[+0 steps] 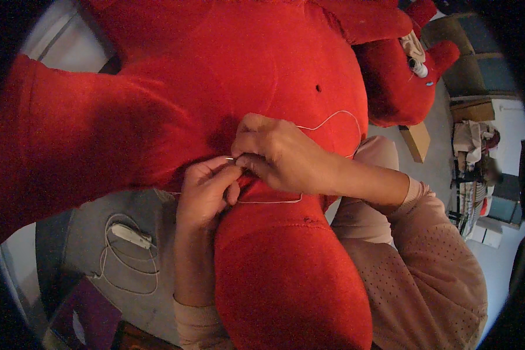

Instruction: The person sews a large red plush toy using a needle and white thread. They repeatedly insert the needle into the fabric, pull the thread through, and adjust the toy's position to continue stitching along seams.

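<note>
Big red plush toy (216, 76) fills most of the view, lying across the person's lap with one fat leg pointing down toward the bottom edge. Both hands meet at the seam where that leg joins the body. The left hand (203, 189) has its fingers pinched together on the red fabric right at the seam. The right hand (274, 153) comes over the top, thumb and forefinger closed on a thin needle (230, 158), its tip poking out toward the left hand. A white thread (332, 116) loops off across the plush belly and another stretch of it runs under the right hand.

Off to the left, on a grey surface (87, 233), sits a white cable with a small plug (131, 236), coiled loosely. A second red plush (402, 81) lies at upper right. Further right there's a brown cardboard box (472, 109) and some stacked stuff, but it's too blurry to tell what's inside anything.
</note>
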### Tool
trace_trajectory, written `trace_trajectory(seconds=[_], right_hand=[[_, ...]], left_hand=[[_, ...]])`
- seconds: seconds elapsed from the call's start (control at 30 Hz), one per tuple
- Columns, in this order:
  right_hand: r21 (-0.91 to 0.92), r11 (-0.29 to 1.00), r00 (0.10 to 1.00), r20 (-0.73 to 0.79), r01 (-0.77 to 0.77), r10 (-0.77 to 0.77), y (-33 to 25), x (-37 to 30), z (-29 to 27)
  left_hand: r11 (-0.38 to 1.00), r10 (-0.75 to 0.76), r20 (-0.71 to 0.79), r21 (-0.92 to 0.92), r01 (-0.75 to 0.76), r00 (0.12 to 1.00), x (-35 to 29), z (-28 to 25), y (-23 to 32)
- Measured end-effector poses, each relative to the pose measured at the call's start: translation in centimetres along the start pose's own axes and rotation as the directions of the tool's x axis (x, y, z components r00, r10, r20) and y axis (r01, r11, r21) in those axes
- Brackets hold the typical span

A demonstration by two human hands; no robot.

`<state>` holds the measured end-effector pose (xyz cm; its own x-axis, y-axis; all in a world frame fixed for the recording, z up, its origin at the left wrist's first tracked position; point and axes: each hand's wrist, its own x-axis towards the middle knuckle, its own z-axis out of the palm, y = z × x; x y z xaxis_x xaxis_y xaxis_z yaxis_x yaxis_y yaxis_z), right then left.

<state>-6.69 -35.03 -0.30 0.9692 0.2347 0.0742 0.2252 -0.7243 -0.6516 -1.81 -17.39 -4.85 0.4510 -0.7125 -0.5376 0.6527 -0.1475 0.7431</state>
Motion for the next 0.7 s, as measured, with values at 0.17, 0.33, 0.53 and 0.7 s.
trace_trajectory(seconds=[0.17, 0.33, 0.53, 0.7], right_hand=[[-0.015, 1.0, 1.0, 0.017, -0.009, 0.01, 0.2, 0.4, 0.5], [-0.187, 0.982, 0.997, 0.069, -0.027, 0.041, -1.0, 1.3, 0.7], [0.596, 0.802, 0.952, -0.215, -0.047, 0.216, -0.4, 2.8, -1.8], [0.654, 0.725, 0.959, 0.006, -0.217, 0.282, 0.3, -1.5, -1.3]], left_hand=[[1.0, -0.002, -0.007, -0.019, 0.002, 1.0, -0.1, -0.1, -0.1], [0.998, 0.032, -0.101, -0.054, -0.038, 0.994, -0.1, 0.4, -0.3], [0.999, 0.003, -0.112, -0.039, -0.008, 0.994, 0.0, 0.8, 0.2], [0.997, -0.03, -0.133, -0.069, 0.021, 0.991, 0.1, 1.0, -0.1]])
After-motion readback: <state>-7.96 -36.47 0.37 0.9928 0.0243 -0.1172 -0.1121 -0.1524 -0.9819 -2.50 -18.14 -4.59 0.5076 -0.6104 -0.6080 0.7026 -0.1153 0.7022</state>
